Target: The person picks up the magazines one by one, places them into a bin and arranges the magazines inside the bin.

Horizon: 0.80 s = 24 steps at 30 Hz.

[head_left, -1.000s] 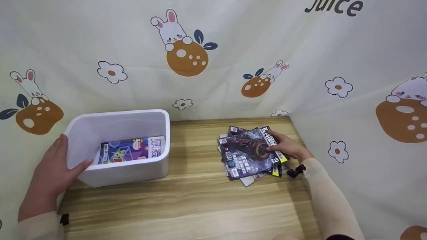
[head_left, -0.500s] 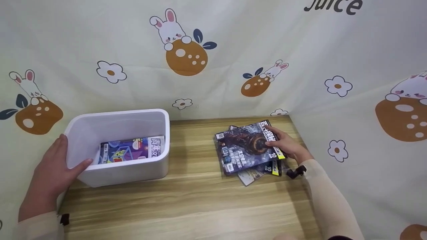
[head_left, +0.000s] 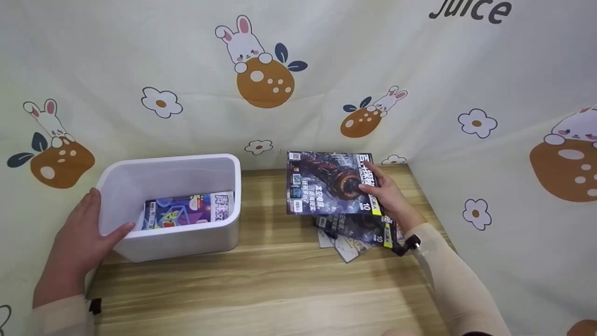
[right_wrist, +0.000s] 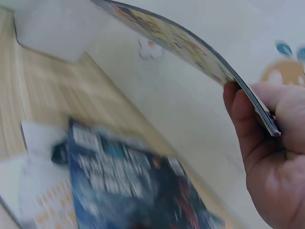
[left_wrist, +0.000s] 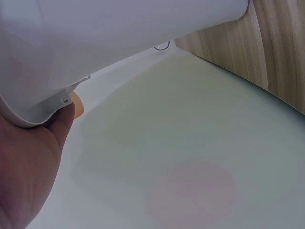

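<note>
A dark-covered magazine (head_left: 322,184) is raised above the table, and my right hand (head_left: 392,198) pinches its right edge, thumb on the cover. In the right wrist view the held magazine (right_wrist: 190,45) bows slightly, with fingers beneath it. Below lie more magazines (head_left: 352,228), fanned and overlapping; the top one is a similar dark issue. To the left stands a white plastic bin (head_left: 182,242). My left hand (head_left: 74,242) grips its left rim, thumb over the front corner. Inside the bin lies a purple-and-blue magazine (head_left: 186,212). The left wrist view shows fingers (left_wrist: 64,119) under the rim.
The wood-grain table (head_left: 261,289) carries the bin and magazines. A patterned cloth (head_left: 196,56) with rabbits and oranges hangs behind it and along the right side. Bare wood lies between the bin and the magazine pile.
My right hand has lifted the top magazine off the pile, shifting it up and to the left, which uncovers the similar dark issue. The left hand and bin have stayed in place.
</note>
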Each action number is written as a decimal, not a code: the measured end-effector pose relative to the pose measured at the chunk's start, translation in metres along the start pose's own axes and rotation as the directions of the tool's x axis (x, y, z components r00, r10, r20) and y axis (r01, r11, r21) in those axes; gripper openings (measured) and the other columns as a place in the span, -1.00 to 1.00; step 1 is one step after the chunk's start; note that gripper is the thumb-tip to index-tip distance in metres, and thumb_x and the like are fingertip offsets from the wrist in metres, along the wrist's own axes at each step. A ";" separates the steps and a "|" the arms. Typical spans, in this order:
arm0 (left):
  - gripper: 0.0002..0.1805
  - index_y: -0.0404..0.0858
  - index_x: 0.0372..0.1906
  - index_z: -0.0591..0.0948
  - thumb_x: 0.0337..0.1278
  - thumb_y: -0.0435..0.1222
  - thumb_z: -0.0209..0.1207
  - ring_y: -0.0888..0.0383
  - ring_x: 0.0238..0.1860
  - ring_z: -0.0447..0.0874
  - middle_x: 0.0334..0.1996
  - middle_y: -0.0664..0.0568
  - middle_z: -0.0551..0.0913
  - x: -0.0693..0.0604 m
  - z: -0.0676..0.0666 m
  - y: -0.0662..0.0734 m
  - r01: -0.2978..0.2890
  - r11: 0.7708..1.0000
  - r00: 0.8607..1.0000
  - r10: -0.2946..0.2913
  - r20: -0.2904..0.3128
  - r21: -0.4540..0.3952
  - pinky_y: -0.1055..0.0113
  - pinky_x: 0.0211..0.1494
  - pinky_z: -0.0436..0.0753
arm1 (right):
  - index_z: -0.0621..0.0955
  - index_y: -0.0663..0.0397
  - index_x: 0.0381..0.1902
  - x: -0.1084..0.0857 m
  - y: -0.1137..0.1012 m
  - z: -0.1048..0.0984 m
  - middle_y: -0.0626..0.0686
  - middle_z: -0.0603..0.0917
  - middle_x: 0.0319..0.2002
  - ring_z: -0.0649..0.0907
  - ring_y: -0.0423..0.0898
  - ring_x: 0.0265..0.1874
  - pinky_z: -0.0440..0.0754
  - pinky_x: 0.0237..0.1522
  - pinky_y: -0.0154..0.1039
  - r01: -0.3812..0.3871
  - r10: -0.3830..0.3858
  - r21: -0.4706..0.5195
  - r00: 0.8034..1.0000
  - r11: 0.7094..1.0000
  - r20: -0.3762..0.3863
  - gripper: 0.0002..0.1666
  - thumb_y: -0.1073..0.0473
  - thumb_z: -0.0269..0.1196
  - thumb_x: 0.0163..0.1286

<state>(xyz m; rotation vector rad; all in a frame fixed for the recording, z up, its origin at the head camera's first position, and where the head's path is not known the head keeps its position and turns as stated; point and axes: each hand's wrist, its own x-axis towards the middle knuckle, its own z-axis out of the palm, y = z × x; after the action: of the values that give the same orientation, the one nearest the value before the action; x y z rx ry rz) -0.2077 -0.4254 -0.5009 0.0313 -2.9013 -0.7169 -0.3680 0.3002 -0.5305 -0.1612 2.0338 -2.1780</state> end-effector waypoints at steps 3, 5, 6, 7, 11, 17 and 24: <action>0.37 -0.33 0.80 -0.32 0.42 0.32 0.26 -0.57 0.72 -0.23 0.77 -0.44 -0.26 -0.001 0.000 -0.001 0.011 1.000 1.000 -0.011 0.005 -0.001 -0.73 0.48 -0.02 | 0.26 -0.09 0.79 0.001 -0.009 0.018 0.23 0.50 0.46 0.74 -0.03 0.14 0.85 0.08 -0.14 0.025 -0.025 0.019 1.000 1.000 -0.006 0.01 0.47 0.35 0.53; 0.37 -0.31 0.80 -0.34 0.42 0.33 0.25 -0.57 0.72 -0.26 0.78 -0.43 -0.28 -0.001 0.000 -0.001 0.022 1.000 1.000 -0.022 0.010 0.000 -0.74 0.48 -0.04 | 0.28 -0.10 0.79 0.001 -0.015 0.029 0.22 0.51 0.44 0.75 -0.03 0.13 0.86 0.06 -0.13 0.031 -0.031 0.024 1.000 0.999 -0.005 -0.01 0.46 0.35 0.53; 0.38 -0.30 0.80 -0.34 0.41 0.34 0.25 -0.56 0.72 -0.26 0.78 -0.42 -0.29 -0.001 0.000 -0.001 0.024 1.000 1.000 -0.024 0.011 0.001 -0.74 0.47 -0.05 | 0.27 -0.11 0.79 0.001 -0.019 0.034 0.23 0.51 0.44 0.75 -0.02 0.12 0.86 0.05 -0.13 0.028 -0.028 0.023 1.000 0.999 -0.002 -0.01 0.45 0.35 0.54; 0.38 -0.29 0.80 -0.34 0.41 0.34 0.25 -0.57 0.72 -0.26 0.78 -0.42 -0.29 -0.001 0.001 -0.002 0.025 1.000 1.000 -0.025 0.012 0.000 -0.74 0.47 -0.05 | 0.28 -0.13 0.79 0.001 -0.022 0.040 0.24 0.51 0.44 0.75 -0.01 0.11 0.87 0.03 -0.12 0.025 -0.025 0.025 1.000 0.999 -0.003 -0.01 0.44 0.35 0.54; 0.38 -0.28 0.81 -0.33 0.41 0.34 0.27 -0.57 0.72 -0.24 0.78 -0.43 -0.27 0.000 0.003 -0.002 0.014 1.000 1.000 -0.014 0.009 -0.002 -0.75 0.46 -0.03 | 0.29 -0.19 0.79 0.000 -0.033 0.061 0.26 0.47 0.47 0.76 0.02 0.08 0.87 0.01 -0.12 0.005 -0.005 0.021 1.000 1.000 -0.009 -0.02 0.40 0.37 0.55; 0.37 -0.29 0.81 -0.32 0.41 0.31 0.28 -0.59 0.71 -0.24 0.77 -0.44 -0.25 -0.002 -0.001 -0.002 0.007 1.000 1.000 -0.007 -0.002 -0.009 -0.74 0.47 -0.06 | 0.33 -0.25 0.77 0.005 -0.042 0.097 0.26 0.48 0.47 0.76 0.06 0.08 0.88 0.01 -0.08 0.012 -0.013 0.052 1.000 0.999 0.020 0.00 0.39 0.41 0.52; 0.38 -0.28 0.81 -0.32 0.40 0.34 0.27 -0.58 0.71 -0.25 0.78 -0.42 -0.27 -0.002 0.000 0.000 0.027 1.000 1.000 -0.027 0.009 -0.011 -0.75 0.45 -0.03 | 0.35 -0.17 0.76 0.009 -0.049 0.132 0.26 0.55 0.40 0.77 0.07 0.08 0.89 0.01 -0.05 0.050 -0.060 0.134 0.996 0.990 0.072 -0.03 0.46 0.37 0.52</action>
<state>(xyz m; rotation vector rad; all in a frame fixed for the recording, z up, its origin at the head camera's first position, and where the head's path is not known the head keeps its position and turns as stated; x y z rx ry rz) -0.2059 -0.4256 -0.5015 0.0659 -2.9107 -0.7392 -0.3544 0.1727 -0.4730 -0.2825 1.8604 -2.2936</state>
